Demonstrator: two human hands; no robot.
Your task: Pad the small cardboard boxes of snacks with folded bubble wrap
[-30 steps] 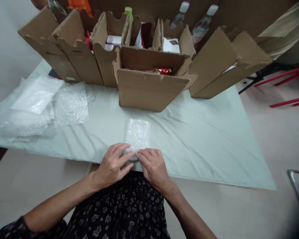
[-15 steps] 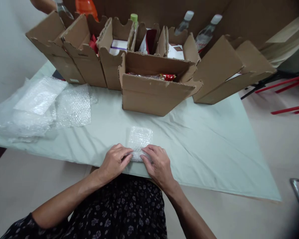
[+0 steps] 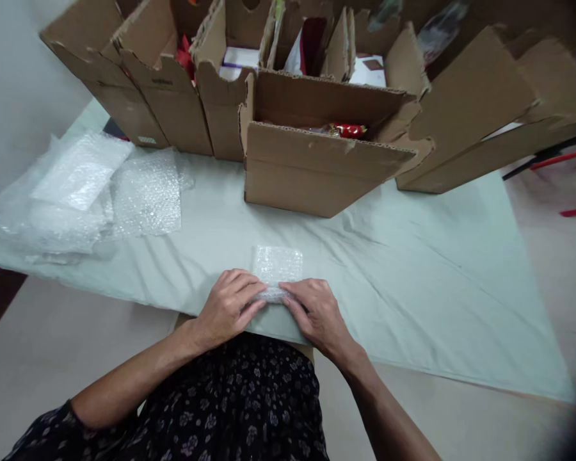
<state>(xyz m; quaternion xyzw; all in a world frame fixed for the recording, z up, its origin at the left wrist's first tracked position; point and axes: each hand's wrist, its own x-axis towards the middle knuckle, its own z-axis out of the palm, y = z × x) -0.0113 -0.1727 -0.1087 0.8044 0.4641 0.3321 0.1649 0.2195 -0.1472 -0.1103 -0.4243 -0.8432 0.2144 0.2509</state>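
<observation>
Left hand (image 3: 231,302) and right hand (image 3: 317,312) pinch the turned-over near end of a bubble-wrap sheet (image 3: 278,264) near the counter's (image 3: 413,301) front edge; fingertips (image 3: 258,287) hide the fold's ends, and its inside cannot be made out.

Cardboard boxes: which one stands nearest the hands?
The front box, with a red-wrapped item showing inside. It stands forward of the other boxes, beyond the small bubble wrap piece held by the left hand and right hand.
</observation>
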